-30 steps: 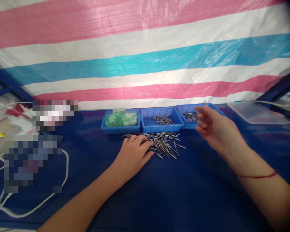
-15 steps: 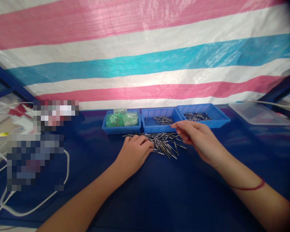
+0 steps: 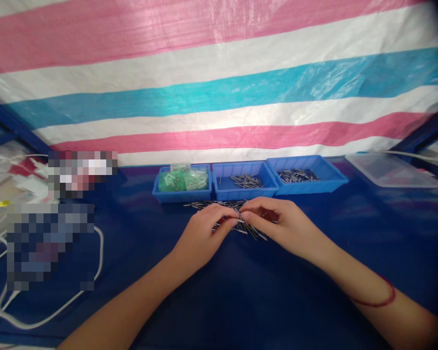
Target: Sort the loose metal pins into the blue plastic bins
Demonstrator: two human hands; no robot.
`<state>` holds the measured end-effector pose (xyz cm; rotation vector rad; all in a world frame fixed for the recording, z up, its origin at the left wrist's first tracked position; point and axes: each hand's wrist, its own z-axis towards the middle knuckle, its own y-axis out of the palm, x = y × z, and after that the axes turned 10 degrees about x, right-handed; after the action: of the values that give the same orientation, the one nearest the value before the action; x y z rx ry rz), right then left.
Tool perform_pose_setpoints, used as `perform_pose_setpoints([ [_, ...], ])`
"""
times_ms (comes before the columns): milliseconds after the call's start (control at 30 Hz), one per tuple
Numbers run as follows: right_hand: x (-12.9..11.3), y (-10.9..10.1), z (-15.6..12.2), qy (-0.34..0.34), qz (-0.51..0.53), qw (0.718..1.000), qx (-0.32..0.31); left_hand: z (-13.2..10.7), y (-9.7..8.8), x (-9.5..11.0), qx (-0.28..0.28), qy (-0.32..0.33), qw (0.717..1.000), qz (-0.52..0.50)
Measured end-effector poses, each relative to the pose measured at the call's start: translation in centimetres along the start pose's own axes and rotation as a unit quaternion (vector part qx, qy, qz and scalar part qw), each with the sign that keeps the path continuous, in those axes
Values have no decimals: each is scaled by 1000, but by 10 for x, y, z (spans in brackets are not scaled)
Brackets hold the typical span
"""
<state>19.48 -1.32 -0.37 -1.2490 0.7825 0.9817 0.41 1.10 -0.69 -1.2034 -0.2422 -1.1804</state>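
A loose pile of thin metal pins (image 3: pixel 253 230) lies on the blue cloth in front of three blue bins. My left hand (image 3: pixel 200 236) rests on the pile's left side, fingers curled into a pinch among the pins. My right hand (image 3: pixel 277 223) sits on the pile's right side, its fingertips pinched together and meeting the left hand's fingertips over the pins. Which pin each hand holds is too small to make out. The middle bin (image 3: pixel 266 190) and the right bin (image 3: pixel 330 182) each hold several pins. The left bin (image 3: pixel 160 193) holds green plastic bags.
A striped pink, white and blue tarp (image 3: pixel 219 82) hangs right behind the bins. A clear plastic lid (image 3: pixel 389 171) lies at the far right. White cables (image 3: pixel 51 311) loop over the cloth at the left, near blurred objects.
My right hand came back from over the right bin, down and left onto the pin pile, and closed to a pinch. My left hand lifted its fingers into a pinch and met it.
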Motion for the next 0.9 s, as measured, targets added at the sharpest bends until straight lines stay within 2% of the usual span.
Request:
perform_pose_setpoints([
  [233, 3, 4, 1, -4, -7, 998, -61, 0, 1, 1, -1, -21, 999, -24],
  [333, 2, 6, 1, 22, 25, 996, -77, -1, 2, 1, 12, -74, 995, -68],
  [433, -1, 7, 0, 46, 65, 994, -78, -1, 2, -1, 28, -143, 979, -145],
  [533, -3, 8, -1, 53, 81, 992, -79, 1, 1, -4, 31, -184, 965, -182],
  [733, -2, 10, -2, 54, 85, 991, -89, 3, 2, -6, 27, -216, 952, -216],
  [900, -2, 11, -3, 58, 101, 989, -88, 3, 2, -4, 31, -218, 950, -224],
])
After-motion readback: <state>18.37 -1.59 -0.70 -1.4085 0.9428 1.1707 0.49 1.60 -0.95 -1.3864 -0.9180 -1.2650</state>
